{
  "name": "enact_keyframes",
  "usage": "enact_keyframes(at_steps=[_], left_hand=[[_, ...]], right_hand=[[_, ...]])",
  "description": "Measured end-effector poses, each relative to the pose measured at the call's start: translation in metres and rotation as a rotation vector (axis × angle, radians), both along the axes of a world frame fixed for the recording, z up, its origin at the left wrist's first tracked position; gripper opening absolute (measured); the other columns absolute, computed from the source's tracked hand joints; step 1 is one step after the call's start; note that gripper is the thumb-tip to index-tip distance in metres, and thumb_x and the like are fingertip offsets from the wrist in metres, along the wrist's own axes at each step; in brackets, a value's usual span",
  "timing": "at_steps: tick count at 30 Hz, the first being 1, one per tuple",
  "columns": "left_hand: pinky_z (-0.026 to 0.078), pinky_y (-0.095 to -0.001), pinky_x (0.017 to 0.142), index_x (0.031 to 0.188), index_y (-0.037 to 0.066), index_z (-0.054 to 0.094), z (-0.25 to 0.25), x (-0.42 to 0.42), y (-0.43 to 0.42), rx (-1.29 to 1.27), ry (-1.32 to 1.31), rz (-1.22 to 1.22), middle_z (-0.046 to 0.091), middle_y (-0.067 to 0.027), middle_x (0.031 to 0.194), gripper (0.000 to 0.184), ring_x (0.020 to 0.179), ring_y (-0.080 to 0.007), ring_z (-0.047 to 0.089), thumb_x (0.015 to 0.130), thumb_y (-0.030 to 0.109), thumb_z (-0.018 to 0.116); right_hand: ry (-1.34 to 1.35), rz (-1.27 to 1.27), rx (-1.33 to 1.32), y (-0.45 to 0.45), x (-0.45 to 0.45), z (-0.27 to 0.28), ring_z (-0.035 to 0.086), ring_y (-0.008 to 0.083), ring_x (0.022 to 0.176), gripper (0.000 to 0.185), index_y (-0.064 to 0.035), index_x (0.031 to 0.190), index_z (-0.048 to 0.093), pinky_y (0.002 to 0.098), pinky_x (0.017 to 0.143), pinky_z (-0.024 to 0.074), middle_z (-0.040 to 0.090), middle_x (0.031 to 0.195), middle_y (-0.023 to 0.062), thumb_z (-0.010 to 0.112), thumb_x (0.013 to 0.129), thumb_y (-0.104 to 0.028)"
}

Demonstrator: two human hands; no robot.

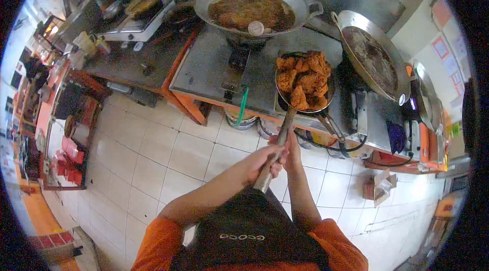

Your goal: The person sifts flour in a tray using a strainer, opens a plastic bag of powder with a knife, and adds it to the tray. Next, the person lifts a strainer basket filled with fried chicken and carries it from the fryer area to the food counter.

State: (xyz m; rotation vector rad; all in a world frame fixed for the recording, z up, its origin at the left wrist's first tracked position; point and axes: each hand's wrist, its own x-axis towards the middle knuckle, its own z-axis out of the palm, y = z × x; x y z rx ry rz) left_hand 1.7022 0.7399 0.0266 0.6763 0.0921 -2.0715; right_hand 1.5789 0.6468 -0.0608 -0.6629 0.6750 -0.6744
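Note:
Both of my hands hold one long metal handle [265, 174]. My left hand [265, 161] is wrapped round its lower part, and my right hand [291, 147] grips it just above, nearer the basket. At the handle's far end, a round strainer [279, 90] is heaped with browned fried chicken [305, 77]. The strainer is over the front of the metal counter, between two large pans. To its upper left, a wide wok [204, 3] holds bubbling oil with food and a round white-faced dial in it. Another wok [349, 19] with dark, foamy oil is to the right.
A third pan [425, 87] stands at the far right. A green hose [243, 105] hangs over the counter's front edge. At the upper left is a small stove [137, 31] with a pan. An open cardboard box [381, 189] sits on the tiled floor [153, 143].

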Motion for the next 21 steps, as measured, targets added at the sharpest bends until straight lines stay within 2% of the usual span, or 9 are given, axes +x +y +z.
enact_keyframes(at_steps=[3,6,7,11,14,16,19,21], left_hand=[[0.030,-0.0213,0.039,0.080,0.015,0.043,-0.020,-0.007,-0.007,0.047,-0.043,-0.106,0.042,0.0070,0.064,0.030,0.044,-0.0036,0.035,0.092,0.034,0.063],[0.025,-0.0210,0.038,0.080,0.017,0.041,-0.021,-0.008,-0.003,-0.002,-0.185,-0.125,0.038,0.0090,0.062,0.031,0.044,-0.0024,0.031,0.092,0.034,0.064],[0.031,-0.0227,0.041,0.084,0.013,0.040,-0.009,-0.002,-0.002,0.000,-0.191,-0.121,0.038,0.0063,0.062,0.026,0.046,-0.0044,0.036,0.094,0.026,0.061],[0.029,-0.0233,0.040,0.091,0.013,0.045,-0.013,0.005,-0.002,-0.027,-0.218,-0.149,0.039,0.0068,0.062,0.019,0.044,-0.0051,0.033,0.094,0.025,0.059],[0.030,-0.0239,0.040,0.097,0.013,0.046,-0.006,0.015,-0.001,-0.054,-0.229,-0.164,0.039,0.0063,0.062,0.015,0.044,-0.0055,0.033,0.094,0.022,0.058],[0.029,-0.0235,0.040,0.101,0.014,0.047,-0.002,0.021,0.002,-0.039,-0.218,-0.178,0.038,0.0064,0.062,0.014,0.044,-0.0050,0.032,0.094,0.021,0.057],[0.034,-0.0223,0.043,0.099,0.015,0.044,0.008,0.034,0.000,-0.015,-0.159,-0.238,0.039,0.0063,0.067,0.010,0.050,-0.0035,0.036,0.095,0.016,0.054],[0.029,-0.0222,0.040,0.102,0.015,0.047,0.017,0.037,-0.004,0.008,-0.203,-0.254,0.039,0.0065,0.064,0.011,0.046,-0.0037,0.033,0.094,0.015,0.055]], right_hand=[[0.110,-0.027,0.095,-0.015,0.014,-0.004,0.065,0.0249,0.076,0.051,-0.0072,0.121,0.047,0.0391,0.068,0.0538,0.065,0.087,0.0131,0.046,0.096,-0.051],[0.157,-0.073,0.142,-0.029,0.026,-0.006,0.063,0.0233,0.067,0.046,-0.0056,0.117,0.046,0.0385,0.065,0.0539,0.062,0.075,0.0121,0.057,0.091,-0.043],[0.183,-0.093,0.127,-0.035,0.029,-0.012,0.062,0.0226,0.066,0.043,-0.0056,0.114,0.047,0.0377,0.064,0.0535,0.061,0.072,0.0112,0.059,0.091,-0.040],[0.196,-0.163,0.028,-0.029,0.034,-0.011,0.058,0.0210,0.059,0.032,-0.0050,0.102,0.050,0.0356,0.058,0.0497,0.055,0.063,0.0074,0.063,0.089,-0.031],[0.113,-0.237,0.056,-0.024,0.045,-0.007,0.057,0.0205,0.058,0.029,-0.0037,0.096,0.052,0.0344,0.055,0.0459,0.056,0.063,0.0072,0.063,0.089,-0.030],[0.090,-0.231,0.027,-0.022,0.051,-0.004,0.056,0.0204,0.057,0.029,-0.0030,0.094,0.053,0.0336,0.056,0.0450,0.056,0.063,0.0078,0.063,0.089,-0.030],[0.125,-0.223,0.000,-0.021,0.056,0.006,0.055,0.0206,0.058,0.028,-0.0027,0.090,0.053,0.0328,0.056,0.0443,0.056,0.064,0.0081,0.062,0.089,-0.029],[0.132,-0.215,0.029,-0.021,0.059,0.018,0.057,0.0207,0.059,0.027,-0.0020,0.092,0.052,0.0326,0.057,0.0452,0.056,0.064,0.0081,0.062,0.090,-0.027]])
